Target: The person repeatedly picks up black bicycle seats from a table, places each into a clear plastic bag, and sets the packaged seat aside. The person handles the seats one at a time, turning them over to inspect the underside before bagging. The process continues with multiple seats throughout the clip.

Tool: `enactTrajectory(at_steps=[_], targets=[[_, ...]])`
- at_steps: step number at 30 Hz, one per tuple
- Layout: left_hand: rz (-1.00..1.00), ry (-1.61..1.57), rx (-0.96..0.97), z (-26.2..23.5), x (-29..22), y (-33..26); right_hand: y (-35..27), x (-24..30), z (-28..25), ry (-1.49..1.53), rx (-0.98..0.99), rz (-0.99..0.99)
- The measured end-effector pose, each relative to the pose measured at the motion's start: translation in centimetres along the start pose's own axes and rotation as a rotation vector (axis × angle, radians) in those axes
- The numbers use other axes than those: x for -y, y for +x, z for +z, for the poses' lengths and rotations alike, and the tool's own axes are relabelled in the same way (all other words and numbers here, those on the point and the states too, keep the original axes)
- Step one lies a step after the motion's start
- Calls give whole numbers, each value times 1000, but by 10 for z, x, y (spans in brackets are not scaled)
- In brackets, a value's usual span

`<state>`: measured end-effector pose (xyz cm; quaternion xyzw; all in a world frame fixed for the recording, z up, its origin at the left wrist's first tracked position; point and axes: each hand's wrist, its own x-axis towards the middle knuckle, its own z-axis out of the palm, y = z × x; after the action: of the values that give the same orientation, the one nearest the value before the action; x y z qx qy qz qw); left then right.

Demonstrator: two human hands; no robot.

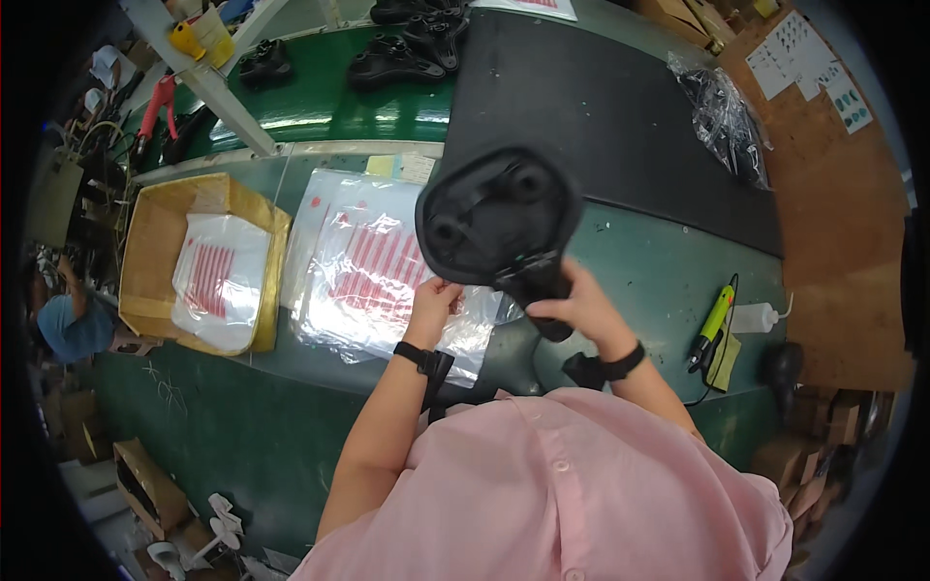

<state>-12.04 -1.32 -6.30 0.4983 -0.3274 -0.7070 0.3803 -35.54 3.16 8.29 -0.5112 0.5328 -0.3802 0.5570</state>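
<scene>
A black bicycle saddle [496,218] is held up over the green bench with its underside facing me. My right hand [573,305] grips its narrow nose end from the right. My left hand [433,300] pinches the saddle's lower left edge, just above a stack of clear plastic bags with red stripes [373,261]. Both wrists wear black bands.
A cardboard box [155,252] with more striped bags sits at the left. A black mat [620,116] covers the far bench. Several black saddles [407,48] lie on the green conveyor beyond. A yellow-green electric screwdriver [715,320], a white squeeze bottle [758,317] and a crumpled clear bag [727,116] lie at the right.
</scene>
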Motion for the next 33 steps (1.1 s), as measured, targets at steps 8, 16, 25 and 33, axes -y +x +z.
enactTrajectory(at_steps=[8, 16, 25, 33], targets=[[344, 13, -323, -48, 11, 5, -19, -74, 41, -836, -21, -62], [944, 932, 338, 36, -122, -105, 14, -25, 42, -863, 148, 18], [772, 925, 990, 114, -102, -136, 24, -82, 24, 255, -222, 345], [526, 1256, 159, 60, -19, -51, 88, -49, -157, 535, -593, 35]])
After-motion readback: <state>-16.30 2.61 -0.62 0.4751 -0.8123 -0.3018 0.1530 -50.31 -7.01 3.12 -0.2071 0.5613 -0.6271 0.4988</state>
